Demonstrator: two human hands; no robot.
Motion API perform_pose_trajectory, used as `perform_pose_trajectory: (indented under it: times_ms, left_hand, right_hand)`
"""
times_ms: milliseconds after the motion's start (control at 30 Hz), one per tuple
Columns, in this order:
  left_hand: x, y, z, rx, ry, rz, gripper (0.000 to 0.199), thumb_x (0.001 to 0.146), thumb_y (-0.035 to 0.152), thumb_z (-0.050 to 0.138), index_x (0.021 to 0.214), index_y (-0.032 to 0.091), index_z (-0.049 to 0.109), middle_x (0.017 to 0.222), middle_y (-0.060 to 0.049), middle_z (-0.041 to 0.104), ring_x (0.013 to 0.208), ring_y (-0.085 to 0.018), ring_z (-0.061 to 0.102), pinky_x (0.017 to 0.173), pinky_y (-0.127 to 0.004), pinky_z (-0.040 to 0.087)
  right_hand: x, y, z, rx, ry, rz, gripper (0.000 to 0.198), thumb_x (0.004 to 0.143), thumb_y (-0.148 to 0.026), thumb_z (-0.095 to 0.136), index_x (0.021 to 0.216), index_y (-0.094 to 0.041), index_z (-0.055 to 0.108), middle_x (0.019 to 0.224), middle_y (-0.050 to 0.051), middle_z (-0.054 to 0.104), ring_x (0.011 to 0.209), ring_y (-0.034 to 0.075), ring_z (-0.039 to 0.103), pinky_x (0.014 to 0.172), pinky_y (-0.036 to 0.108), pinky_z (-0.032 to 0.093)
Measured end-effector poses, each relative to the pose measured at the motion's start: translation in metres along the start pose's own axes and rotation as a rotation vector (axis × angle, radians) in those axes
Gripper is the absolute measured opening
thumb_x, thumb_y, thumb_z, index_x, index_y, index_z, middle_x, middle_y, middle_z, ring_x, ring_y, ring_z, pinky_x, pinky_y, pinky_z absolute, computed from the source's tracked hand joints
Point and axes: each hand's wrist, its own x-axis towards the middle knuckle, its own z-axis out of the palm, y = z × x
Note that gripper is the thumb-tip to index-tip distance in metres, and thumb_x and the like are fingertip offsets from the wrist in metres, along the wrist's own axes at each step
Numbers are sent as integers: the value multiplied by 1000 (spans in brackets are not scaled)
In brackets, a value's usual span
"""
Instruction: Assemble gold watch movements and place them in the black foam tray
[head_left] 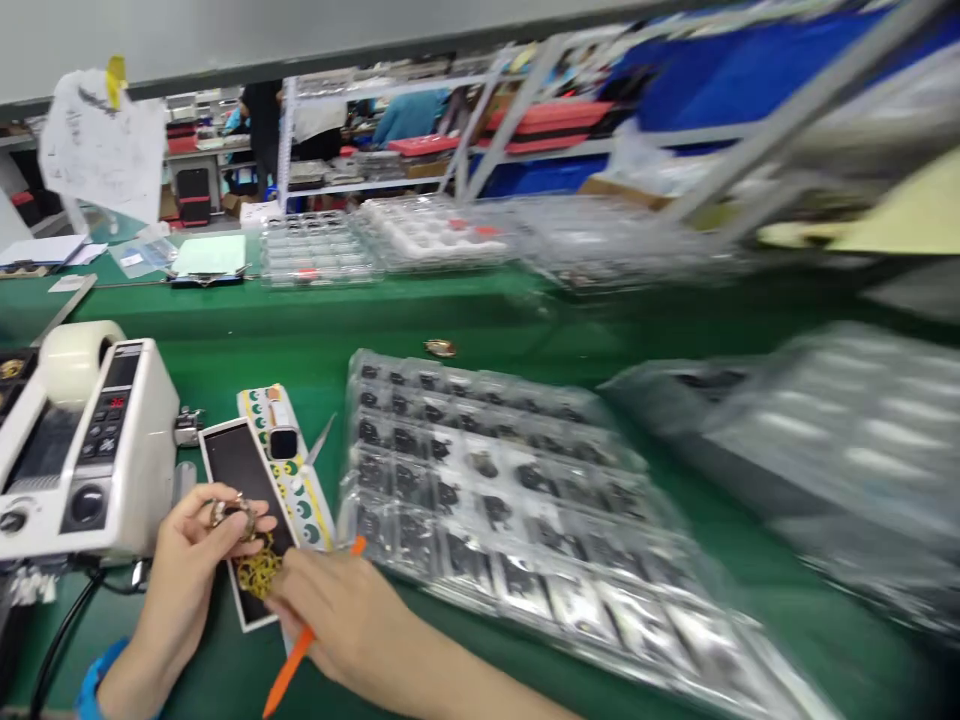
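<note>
My left hand [187, 560] pinches a small shiny metal ring-shaped part [238, 515] above a narrow white-rimmed box [259, 622]. Yellow small ring-like pieces [259, 572] lie in the box's dark interior, just below the part. Closed around a slim orange tool [289, 672], my right hand [341, 610] is beside the box; the tool's two ends stick out of the grip, and its exact kind is unclear. The right fingertips are close to the yellow pieces and partly hidden. A patterned strip bearing a square dark-faced watch [283, 443] lies behind the box.
A white tape dispenser [150, 450] stands left. Clear plastic trays of dark parts [480, 465] lie right of my hands, with bagged trays [825, 440] farther right. A small metallic piece [440, 348] rests behind. More trays [319, 245] line the raised ledge.
</note>
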Motion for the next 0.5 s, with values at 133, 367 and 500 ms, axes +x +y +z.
perform_pose_trajectory:
  times_ms: [133, 367, 500]
  left_hand:
    - [0, -4, -3, 58, 31, 52, 40, 58, 37, 89, 78, 15, 62, 80, -7, 78, 74, -22, 75, 62, -23, 61]
    - [1, 0, -3, 89, 82, 3, 50, 48, 46, 92, 74, 18, 60, 80, -6, 78, 74, -24, 75, 63, -24, 62]
    - [0, -2, -2, 89, 161, 69, 53, 46, 49, 91, 76, 20, 59, 76, -2, 78, 74, -22, 75, 62, -20, 61]
  right_hand:
    - [-16, -1, -13, -77, 11, -189, 32, 96, -15, 43, 65, -18, 53, 57, -2, 48, 49, 12, 43, 45, 27, 28]
    - [-64, 101, -118, -465, 23, 517, 25, 95, -23, 41, 78, -21, 59, 67, 4, 64, 54, 14, 55, 49, 25, 35]
    - [-104, 157, -173, -532, -63, 781, 21, 89, -21, 45, 81, -20, 65, 66, 4, 66, 52, 17, 57, 47, 25, 36]
